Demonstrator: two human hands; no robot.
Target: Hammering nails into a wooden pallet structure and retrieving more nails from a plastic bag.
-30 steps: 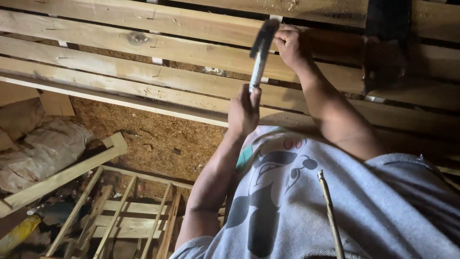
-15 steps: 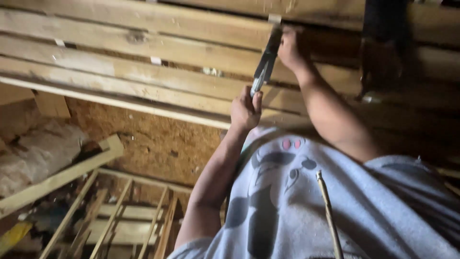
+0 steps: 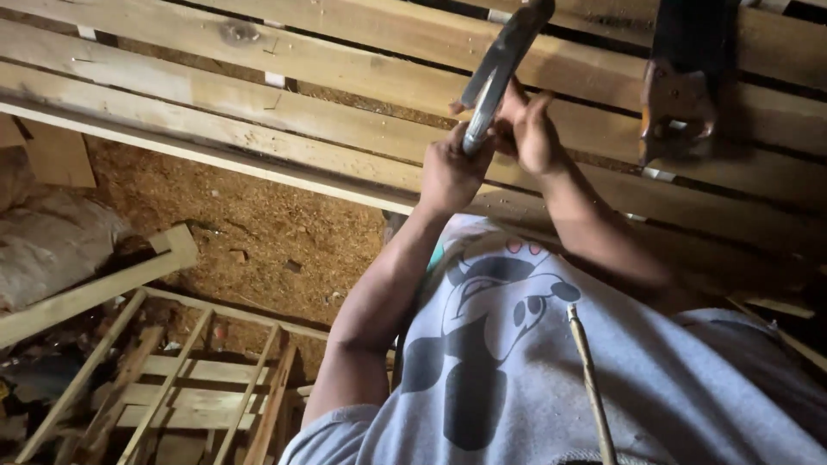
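— So, what is each hand doing?
— Left hand (image 3: 452, 168) is fisted around the hammer (image 3: 500, 65) handle, head raised over the wooden slats (image 3: 258, 112). Right hand (image 3: 534, 129) sits just beside it, fingers pinched together; around what, I cannot tell.

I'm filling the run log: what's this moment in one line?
left hand: grips hammer | right hand: beside it, over slats | saw: on slats
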